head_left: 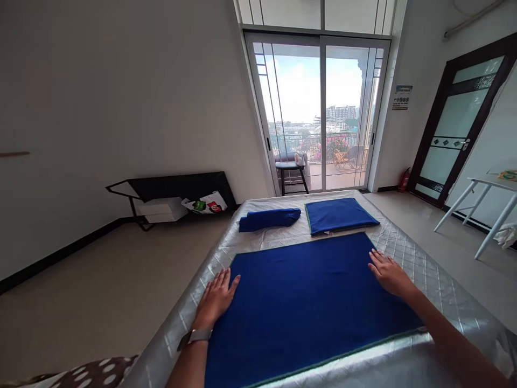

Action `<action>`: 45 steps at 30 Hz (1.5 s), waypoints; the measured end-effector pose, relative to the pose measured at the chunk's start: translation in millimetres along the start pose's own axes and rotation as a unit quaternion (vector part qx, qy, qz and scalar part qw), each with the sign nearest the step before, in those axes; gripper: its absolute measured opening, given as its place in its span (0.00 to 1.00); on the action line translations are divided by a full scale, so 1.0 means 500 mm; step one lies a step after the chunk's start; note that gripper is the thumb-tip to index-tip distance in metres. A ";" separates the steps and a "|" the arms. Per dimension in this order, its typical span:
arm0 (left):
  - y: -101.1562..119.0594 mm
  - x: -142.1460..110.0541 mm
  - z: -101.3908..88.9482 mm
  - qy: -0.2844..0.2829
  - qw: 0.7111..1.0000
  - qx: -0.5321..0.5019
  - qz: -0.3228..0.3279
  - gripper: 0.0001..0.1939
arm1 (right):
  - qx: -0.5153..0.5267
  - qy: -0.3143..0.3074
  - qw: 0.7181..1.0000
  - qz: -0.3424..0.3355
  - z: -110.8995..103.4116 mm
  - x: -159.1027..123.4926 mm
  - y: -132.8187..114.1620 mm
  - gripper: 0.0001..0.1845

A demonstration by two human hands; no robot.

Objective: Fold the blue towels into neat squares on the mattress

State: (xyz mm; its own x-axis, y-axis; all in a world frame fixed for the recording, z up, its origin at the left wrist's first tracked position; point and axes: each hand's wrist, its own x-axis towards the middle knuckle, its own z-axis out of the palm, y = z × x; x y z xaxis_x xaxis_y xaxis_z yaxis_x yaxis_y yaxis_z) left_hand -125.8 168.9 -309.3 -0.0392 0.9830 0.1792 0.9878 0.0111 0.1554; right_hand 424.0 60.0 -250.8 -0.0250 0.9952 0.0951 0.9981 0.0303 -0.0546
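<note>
A large blue cloth (307, 302) lies spread flat on a bed with a silvery quilted cover (407, 253). My left hand (216, 296) rests flat and open on the cloth's left edge; a watch is on that wrist. My right hand (388, 272) lies flat and open on the cloth's right edge, fingers stretched forward. Beyond the spread cloth sit a folded blue cloth (337, 214) and, to its left, a rolled or bunched blue cloth (269, 219).
A low black shelf (169, 188) with a white box and a plastic bag stands by the left wall. Glass sliding doors (319, 113) open on a balcony with a stool. A white table (484, 199) and a dark door (456, 124) are at right.
</note>
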 end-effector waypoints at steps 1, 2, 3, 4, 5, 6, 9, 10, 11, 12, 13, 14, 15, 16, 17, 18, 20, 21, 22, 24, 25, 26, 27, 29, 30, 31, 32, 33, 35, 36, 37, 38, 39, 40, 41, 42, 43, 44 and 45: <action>0.001 0.000 -0.003 -0.003 1.000 -0.004 0.002 0.39 | 0.005 -0.005 1.000 -0.004 -0.012 0.039 -0.011 0.32; 0.001 -0.001 -0.006 -0.008 1.000 -0.005 0.003 0.38 | 0.009 -0.012 1.000 -0.004 -0.021 0.076 -0.020 0.32; 0.000 -0.001 -0.008 -0.013 1.000 -0.005 0.005 0.38 | 0.014 -0.019 1.000 0.001 -0.027 0.109 -0.028 0.32; -0.001 -0.001 -0.010 -0.017 1.000 -0.004 0.009 0.38 | 0.018 -0.025 0.999 0.009 -0.028 0.139 -0.033 0.31; -0.002 -0.002 -0.011 -0.022 1.000 -0.002 0.013 0.38 | 0.022 -0.033 0.999 0.019 -0.027 0.162 -0.035 0.31; -0.004 -0.002 -0.011 -0.025 1.000 0.001 0.017 0.38 | 0.024 -0.039 0.998 0.030 -0.022 0.180 -0.034 0.31; -0.012 -0.001 -0.006 -0.036 0.999 0.010 0.026 0.37 | 0.031 -0.047 0.997 0.057 0.005 0.206 -0.020 0.32; -0.016 -0.001 -0.003 -0.039 0.999 0.014 0.029 0.37 | 0.033 -0.046 0.996 0.063 0.016 0.208 -0.014 0.33; -0.021 0.000 0.000 -0.040 0.998 0.018 0.033 0.37 | 0.035 -0.043 0.996 0.068 0.025 0.210 -0.009 0.33; -0.026 0.000 0.004 -0.041 0.998 0.022 0.037 0.37 | 0.036 -0.039 0.996 0.071 0.034 0.211 -0.005 0.34; -0.032 0.001 0.008 -0.041 0.998 0.026 0.041 0.37 | 0.036 -0.036 0.996 0.075 0.041 0.211 -0.002 0.34; -0.038 0.002 0.013 -0.039 0.998 0.028 0.044 0.37 | 0.035 -0.033 0.996 0.081 0.047 0.213 0.000 0.34; -0.045 0.002 0.017 -0.035 0.998 0.029 0.045 0.37 | 0.033 -0.030 0.995 0.088 0.051 0.214 0.000 0.35; -0.052 0.003 0.022 -0.032 0.998 0.029 0.048 0.37 | 0.031 -0.028 0.995 0.095 0.053 0.215 0.000 0.35; -0.058 0.003 0.027 -0.029 0.998 0.031 0.055 0.36 | 0.029 -0.027 0.994 0.100 0.054 0.217 -0.002 0.35; -0.063 0.004 0.031 -0.028 0.997 0.034 0.064 0.35 | 0.028 -0.028 0.994 0.105 0.054 0.217 -0.004 0.35; -0.071 0.005 0.037 -0.026 0.997 0.039 0.065 0.35 | 0.029 -0.033 0.993 0.109 0.051 0.218 -0.008 0.35; -0.072 0.006 0.038 -0.024 0.997 0.040 0.057 0.36 | 0.030 -0.035 0.993 0.111 0.049 0.217 -0.010 0.35; -0.071 0.008 0.038 -0.019 0.998 0.041 0.048 0.37 | 0.033 -0.037 0.992 0.113 0.047 0.216 -0.012 0.35; -0.063 0.015 0.031 -0.004 0.998 0.042 0.038 0.37 | 0.039 -0.037 0.992 0.116 0.044 0.214 -0.014 0.35; -0.054 0.021 0.026 0.001 0.998 0.044 0.044 0.37 | 0.042 -0.038 0.992 0.116 0.042 0.213 -0.015 0.35; -0.041 0.028 0.020 0.000 0.997 0.047 0.056 0.36 | 0.043 -0.038 0.992 0.115 0.041 0.213 -0.015 0.35; -0.025 0.036 0.014 -0.007 0.996 0.048 0.069 0.36 | 0.043 -0.038 0.992 0.115 0.040 0.212 -0.016 0.35; 0.018 0.057 0.004 -0.034 0.994 0.047 0.096 0.36 | 0.041 -0.037 0.992 0.113 0.039 0.212 -0.016 0.35; 0.044 0.068 0.001 -0.048 0.992 0.047 0.111 0.35 | 0.040 -0.037 0.992 0.113 0.039 0.212 -0.017 0.35; 0.073 0.078 0.000 -0.058 0.989 0.046 0.127 0.34 | 0.039 -0.036 0.992 0.113 0.038 0.212 -0.017 0.35; 0.106 0.088 0.002 -0.064 0.987 0.047 0.142 0.33 | 0.039 -0.035 0.992 0.112 0.039 0.212 -0.017 0.35; 0.140 0.097 0.005 -0.066 0.984 0.047 0.157 0.33 | 0.039 -0.035 0.992 0.111 0.039 0.212 -0.017 0.35; 0.213 0.108 0.017 -0.065 0.980 0.043 0.185 0.33 | 0.039 -0.036 0.993 0.110 0.040 0.212 -0.017 0.35; 0.248 0.111 0.024 -0.065 0.977 0.038 0.199 0.33 | 0.039 -0.037 0.992 0.111 0.040 0.212 -0.016 0.35; 0.282 0.112 0.032 -0.068 0.974 0.034 0.212 0.33 | 0.039 -0.039 0.992 0.112 0.041 0.213 -0.016 0.35; 0.311 0.113 0.038 -0.072 0.972 0.031 0.222 0.33 | 0.039 -0.041 0.992 0.114 0.041 0.213 -0.016 0.35; 0.335 0.112 0.044 -0.075 0.970 0.030 0.228 0.33 | 0.040 -0.044 0.991 0.116 0.042 0.214 -0.015 0.35; 0.351 0.112 0.048 -0.078 0.969 0.032 0.231 0.32 | 0.040 -0.047 0.991 0.118 0.043 0.215 -0.014 0.35; 0.359 0.111 0.050 -0.079 0.969 0.035 0.230 0.32 | 0.040 -0.050 0.991 0.121 0.044 0.216 -0.014 0.35; 0.357 0.112 0.051 -0.079 0.970 0.039 0.228 0.31 | 0.040 -0.053 0.990 0.122 0.046 0.217 -0.012 0.35; 0.346 0.113 0.051 -0.077 0.971 0.043 0.222 0.31 | 0.039 -0.053 0.990 0.123 0.049 0.218 -0.011 0.35; 0.326 0.115 0.050 -0.076 0.973 0.047 0.213 0.31 | 0.038 -0.053 0.990 0.123 0.052 0.219 -0.010 0.35; 0.296 0.117 0.048 -0.076 0.975 0.054 0.200 0.30 | 0.038 -0.051 0.990 0.122 0.055 0.220 -0.008 0.35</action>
State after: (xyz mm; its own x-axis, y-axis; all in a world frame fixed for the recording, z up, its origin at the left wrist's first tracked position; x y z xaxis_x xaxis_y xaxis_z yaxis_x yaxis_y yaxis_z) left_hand 21.9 232.5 -299.2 0.3681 0.9280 0.0575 0.9296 -0.3687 -0.0016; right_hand 415.5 172.0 -267.3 0.2079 0.9777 -0.0306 0.9679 -0.2101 -0.1378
